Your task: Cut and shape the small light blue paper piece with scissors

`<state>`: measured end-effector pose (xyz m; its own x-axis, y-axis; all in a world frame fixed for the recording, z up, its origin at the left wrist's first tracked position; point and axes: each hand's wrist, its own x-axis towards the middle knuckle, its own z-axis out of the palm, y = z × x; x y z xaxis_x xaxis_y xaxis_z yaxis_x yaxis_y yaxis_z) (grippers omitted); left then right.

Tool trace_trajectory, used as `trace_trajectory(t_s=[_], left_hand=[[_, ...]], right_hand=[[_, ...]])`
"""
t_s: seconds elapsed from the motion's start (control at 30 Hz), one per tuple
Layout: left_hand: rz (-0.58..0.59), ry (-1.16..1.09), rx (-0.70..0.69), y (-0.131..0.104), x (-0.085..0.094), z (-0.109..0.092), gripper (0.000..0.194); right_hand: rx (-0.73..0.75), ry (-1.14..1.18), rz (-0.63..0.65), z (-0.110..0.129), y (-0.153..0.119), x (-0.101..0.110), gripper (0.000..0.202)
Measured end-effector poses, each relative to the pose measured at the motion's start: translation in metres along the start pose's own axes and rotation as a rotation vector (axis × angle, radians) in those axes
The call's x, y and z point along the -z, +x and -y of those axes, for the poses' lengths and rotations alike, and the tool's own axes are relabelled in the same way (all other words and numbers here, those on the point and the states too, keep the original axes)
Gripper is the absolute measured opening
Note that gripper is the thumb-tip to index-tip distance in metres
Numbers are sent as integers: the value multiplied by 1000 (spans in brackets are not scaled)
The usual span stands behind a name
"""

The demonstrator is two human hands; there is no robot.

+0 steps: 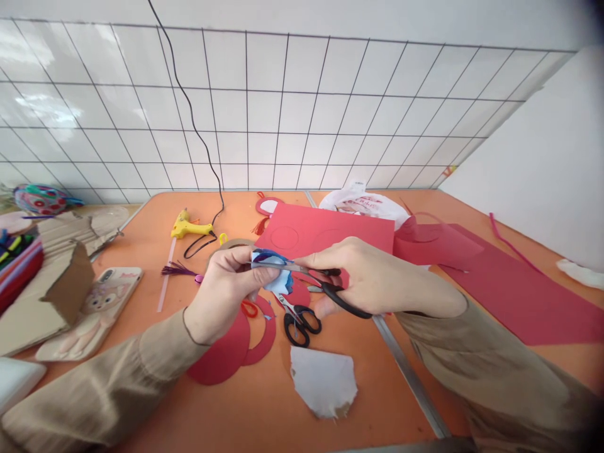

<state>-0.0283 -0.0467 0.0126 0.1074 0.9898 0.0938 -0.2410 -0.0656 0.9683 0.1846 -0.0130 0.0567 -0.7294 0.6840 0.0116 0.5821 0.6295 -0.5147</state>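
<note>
My left hand (226,283) pinches a small blue-and-white piece of paper or card (282,281), whose lower edge looks ragged. My right hand (356,274) is closed around the black handles of a pair of scissors (346,301). Their blades reach left across the blue-and-white piece, close to my left fingertips. Below my hands a second pair of black-handled scissors (297,324) lies on the table. A red card ring (268,340) and a red card disc (219,355) are under my left wrist. Nearer me rests a torn white piece (324,380).
Red card sheets (519,283) spread across the right side, with a white plastic bag (363,201) behind. A yellow glue gun (191,226) trails a black cord at back left. A phone in a cartoon case (101,308) and cut cardboard (47,283) lie left. A metal strip (410,377) crosses the orange table.
</note>
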Motion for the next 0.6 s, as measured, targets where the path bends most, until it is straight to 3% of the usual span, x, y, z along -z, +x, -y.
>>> trace_trajectory(t_s=[0.33, 0.6], left_hand=[[-15, -5, 20, -2, -2, -2, 7], [-18, -6, 7, -1, -2, -2, 9]], right_hand=[[-25, 43, 39, 1, 1, 0, 40], [-9, 51, 67, 4, 0, 2, 29]])
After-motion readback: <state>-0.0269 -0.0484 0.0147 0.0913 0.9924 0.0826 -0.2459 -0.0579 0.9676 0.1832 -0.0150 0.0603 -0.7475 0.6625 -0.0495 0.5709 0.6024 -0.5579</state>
